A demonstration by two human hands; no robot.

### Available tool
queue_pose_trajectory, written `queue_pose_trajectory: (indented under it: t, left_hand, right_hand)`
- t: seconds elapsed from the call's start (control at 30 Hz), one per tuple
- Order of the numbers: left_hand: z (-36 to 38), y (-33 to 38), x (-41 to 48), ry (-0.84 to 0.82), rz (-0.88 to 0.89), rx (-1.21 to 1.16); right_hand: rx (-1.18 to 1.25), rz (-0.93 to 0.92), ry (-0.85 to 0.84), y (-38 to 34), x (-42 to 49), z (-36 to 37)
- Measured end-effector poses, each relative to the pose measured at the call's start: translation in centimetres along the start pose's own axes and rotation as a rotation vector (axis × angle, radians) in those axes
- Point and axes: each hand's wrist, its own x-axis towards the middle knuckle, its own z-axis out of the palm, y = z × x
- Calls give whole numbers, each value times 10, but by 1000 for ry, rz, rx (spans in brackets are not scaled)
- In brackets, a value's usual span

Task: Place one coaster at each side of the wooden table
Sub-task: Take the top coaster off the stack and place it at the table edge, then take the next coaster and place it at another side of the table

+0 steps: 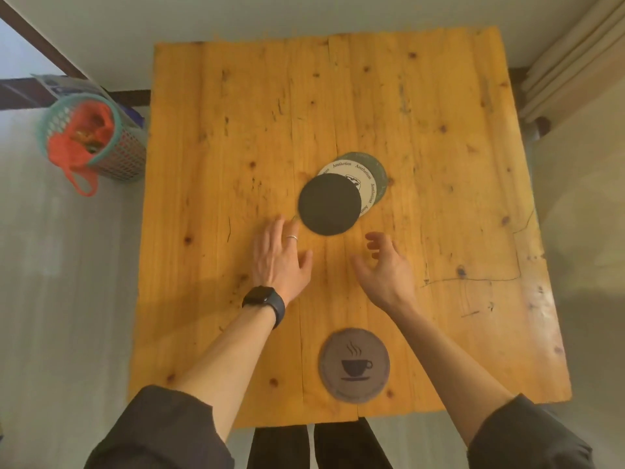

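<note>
A square wooden table [236,130] fills the view. Three round coasters overlap near its middle: a plain black one [329,204] on top, a white printed one [363,177] under it, and a dark green one [377,164] lowest. A grey coaster with a coffee-cup picture [354,365] lies alone at the near edge. My left hand [282,257] lies flat and open just left of the black coaster, its fingertips near the rim. My right hand [384,265] hovers open, fingers curled, just below the stack. Neither hand holds anything.
A teal and pink mesh basket [94,140] with an orange bag inside stands on the floor left of the table. Folded pale curtains [571,62] hang at the far right. My dark trouser legs [318,445] show under the near edge.
</note>
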Motion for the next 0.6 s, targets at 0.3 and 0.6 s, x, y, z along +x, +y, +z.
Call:
queue_pose_trajectory:
  t: [0.3,0.6]
  left_hand:
    - [18,-26,23,56,66,83]
    - [-7,-28,31,-239,70,96]
  right_hand:
    - [-40,170,283,-35,56,45]
    - [467,255,320,-61,28,35]
